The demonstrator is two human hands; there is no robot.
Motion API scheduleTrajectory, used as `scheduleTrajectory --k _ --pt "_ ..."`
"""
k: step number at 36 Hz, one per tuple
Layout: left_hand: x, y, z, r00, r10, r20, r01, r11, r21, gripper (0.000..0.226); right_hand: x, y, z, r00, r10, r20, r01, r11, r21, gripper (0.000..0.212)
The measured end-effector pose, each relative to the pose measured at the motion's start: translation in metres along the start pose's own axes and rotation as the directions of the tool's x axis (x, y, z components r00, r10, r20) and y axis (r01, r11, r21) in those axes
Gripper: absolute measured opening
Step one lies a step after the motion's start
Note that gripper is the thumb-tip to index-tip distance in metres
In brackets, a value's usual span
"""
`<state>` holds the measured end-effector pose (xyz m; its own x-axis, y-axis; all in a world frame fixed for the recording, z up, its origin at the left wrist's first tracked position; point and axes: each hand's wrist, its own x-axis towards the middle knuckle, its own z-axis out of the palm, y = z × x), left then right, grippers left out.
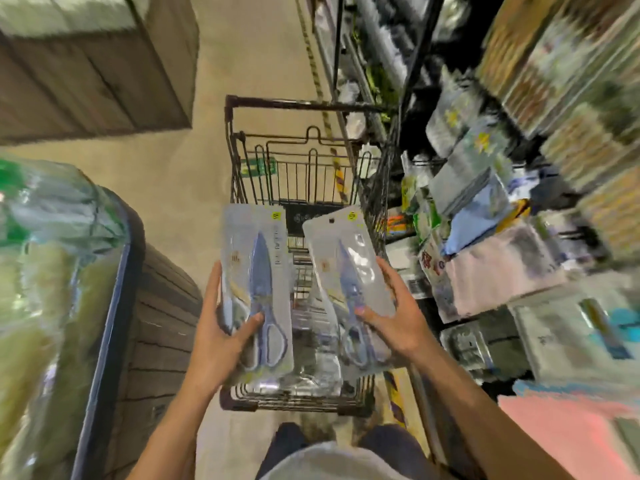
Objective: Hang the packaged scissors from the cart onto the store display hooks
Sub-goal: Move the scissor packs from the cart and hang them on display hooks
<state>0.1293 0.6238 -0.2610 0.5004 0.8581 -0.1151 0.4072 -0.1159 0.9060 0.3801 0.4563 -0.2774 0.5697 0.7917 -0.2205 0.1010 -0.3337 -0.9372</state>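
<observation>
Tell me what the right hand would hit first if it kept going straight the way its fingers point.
The right hand points up-left, across its scissors pack. Beyond lies the other scissors pack, in the left hand; likely met first, though depth is unclear.

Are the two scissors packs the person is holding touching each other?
Apart. In the head view, the left pack and the right pack are held side by side, and the cart shows through the gap between them.
</observation>
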Motion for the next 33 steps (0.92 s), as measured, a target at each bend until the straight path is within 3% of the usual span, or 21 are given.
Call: scheduleTrajectory --k 9,19,24,33 --pt "-0.016 0.023 0.012 0.992 0.077 0.104 -0.067 0.993 -0.1 0.103 -0.068 -0.024 -0.031 0.987 -0.043 -0.152 0.068 0.984 0.165 0.085" --pt "-0.051 0.067 0.031 0.955 0.235 0.182 -0.219 0.97 -0.104 0.104 -0.15 -0.03 -0.068 0.927 -0.14 -0.348 0.175 0.982 0.072 0.085" --pt "-0.098 0.084 0.043 0.93 0.308 0.2 -0.279 0.947 -0.16 0.103 -0.211 -0.022 -0.081 0.886 -0.175 -0.43 0.232 0.969 0.083 0.086" --pt "-0.211 0.101 0.058 0.877 0.391 0.281 -0.346 0.918 -0.196 0.104 -0.342 0.003 -0.076 0.81 -0.11 -0.576 0.217 0.969 0.121 0.088"
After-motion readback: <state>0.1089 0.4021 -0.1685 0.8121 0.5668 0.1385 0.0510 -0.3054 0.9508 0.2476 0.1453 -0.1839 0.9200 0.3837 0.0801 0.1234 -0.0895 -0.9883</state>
